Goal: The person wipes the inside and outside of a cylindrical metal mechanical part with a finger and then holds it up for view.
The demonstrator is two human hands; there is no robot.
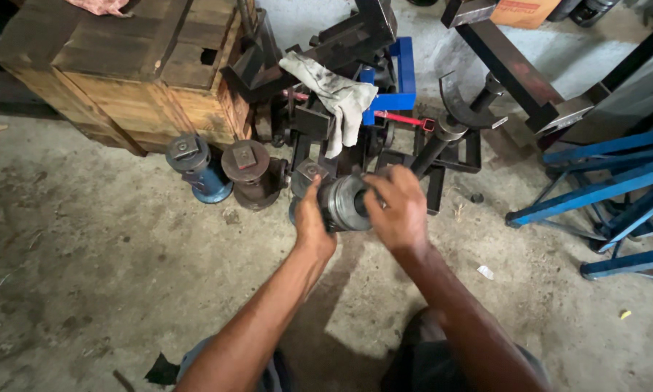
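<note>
Gripping a grooved grey steel cylinder (343, 203): left hand (310, 221) cups its side, right hand (395, 207) clasps its end; likely heavy, rigid, oily-slick, best held two-handed.

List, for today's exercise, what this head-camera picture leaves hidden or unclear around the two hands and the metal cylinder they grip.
- Metal cylinder: its near end is covered by the right hand, its far side by the left hand.
- Parts behind the grey rag: draped over, shapes unreadable.
- Blue frame: cut off by the right edge.
- Wooden crate: top cut by the upper edge.
- Small scraps on the floor: too small to identify.
</note>
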